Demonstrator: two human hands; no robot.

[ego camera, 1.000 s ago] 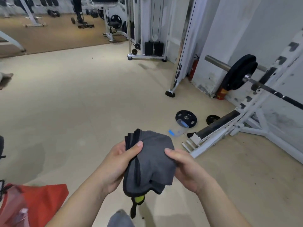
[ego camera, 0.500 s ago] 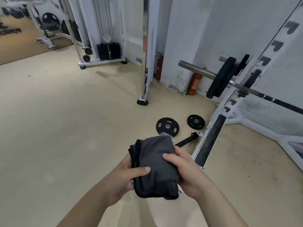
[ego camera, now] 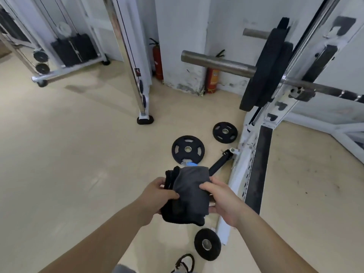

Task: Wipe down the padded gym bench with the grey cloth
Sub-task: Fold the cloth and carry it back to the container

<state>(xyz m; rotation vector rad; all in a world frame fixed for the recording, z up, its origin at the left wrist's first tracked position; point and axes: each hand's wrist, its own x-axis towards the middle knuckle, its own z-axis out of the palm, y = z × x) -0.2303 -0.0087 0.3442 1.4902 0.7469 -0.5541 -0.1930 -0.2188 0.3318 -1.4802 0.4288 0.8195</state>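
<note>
Folded grey cloth (ego camera: pixel 190 191) gripped between both hands, left hand (ego camera: pixel 157 196) thumb on top, right hand (ego camera: pixel 224 203) fingers clasping its edge, above beige floor (ego camera: pixel 78 154).

No readable text; only blurred markings on the red fire extinguisher (ego camera: pixel 211 79).

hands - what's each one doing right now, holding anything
Left hand: closed on the left side of the folded grey cloth.
Right hand: closed on the right side of the same cloth.
</note>
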